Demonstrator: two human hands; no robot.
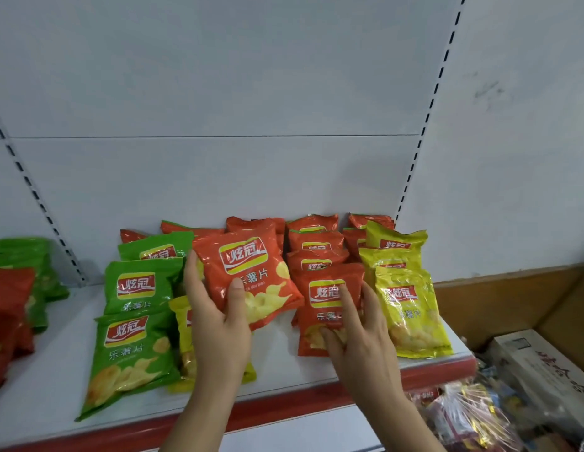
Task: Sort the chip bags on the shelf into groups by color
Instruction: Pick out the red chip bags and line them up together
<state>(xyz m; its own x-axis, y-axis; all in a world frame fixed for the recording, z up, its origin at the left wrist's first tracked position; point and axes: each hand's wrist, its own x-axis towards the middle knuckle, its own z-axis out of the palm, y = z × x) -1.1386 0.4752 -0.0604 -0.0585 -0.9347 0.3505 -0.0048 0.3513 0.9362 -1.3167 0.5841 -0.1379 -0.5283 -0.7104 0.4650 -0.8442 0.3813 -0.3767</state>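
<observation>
White shelf (277, 360): left hand (219, 324) grips a red chip bag (248, 272); right hand (359, 340), fingers straight, touches another red bag (326, 298).

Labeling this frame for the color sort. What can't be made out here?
- Head view: yellow bag under the left hand, mostly covered by it and by the orange bag it holds.
- Back-row orange bags: count unclear, front bags overlap them.
- Bags at far left: cut off by the frame edge.
- Goods at lower right: blurred.
</observation>
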